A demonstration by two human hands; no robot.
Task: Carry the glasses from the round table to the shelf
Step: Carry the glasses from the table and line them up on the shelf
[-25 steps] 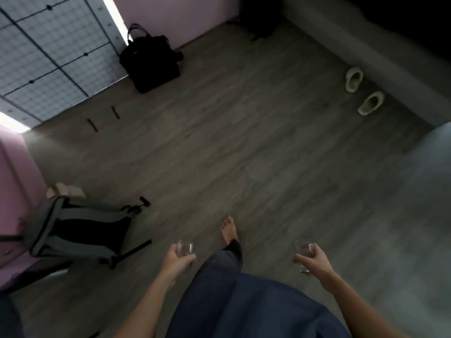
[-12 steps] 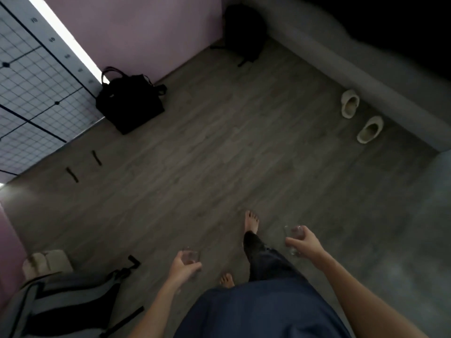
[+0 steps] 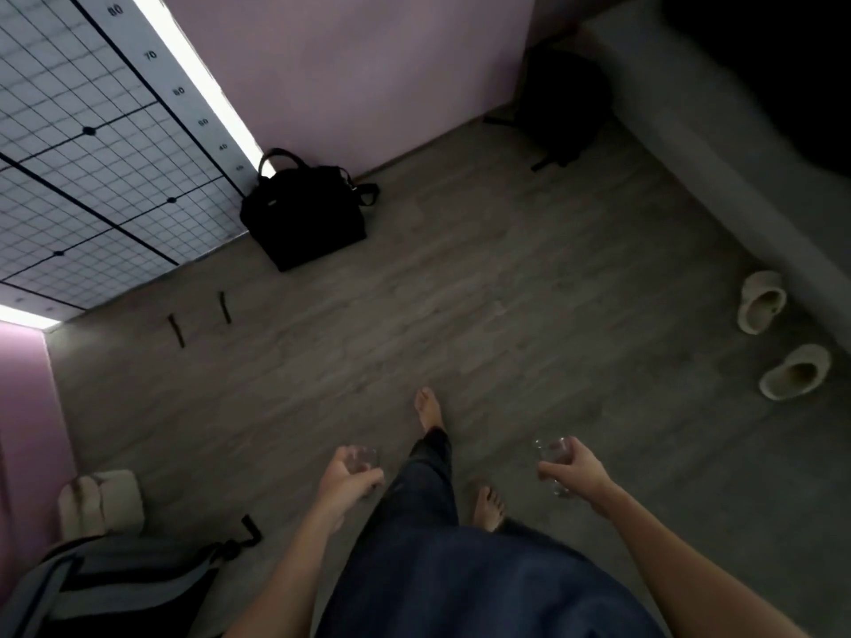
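Grey plank floor [image 3: 460, 292] fills most of the view. Gridded wall panel [image 3: 69, 177] stands upper left. Grey backpack [image 3: 115, 587] lies lower left. Black handbag [image 3: 306, 218] sits on the floor against the panel's lower corner. Pale slippers [image 3: 762, 308] lie at right, near a ledge. Left hand [image 3: 343, 483] has its fingers curled round a small clear glass [image 3: 361, 458], carried above the floor. Right hand [image 3: 578, 469] grips a second clear glass [image 3: 550, 451], well apart from the first.

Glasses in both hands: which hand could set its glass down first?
Right, marginally. The right hand grips the right glass out to the side; the left hand grips the left glass beside the leg, nearer the backpack. No shelf shows.
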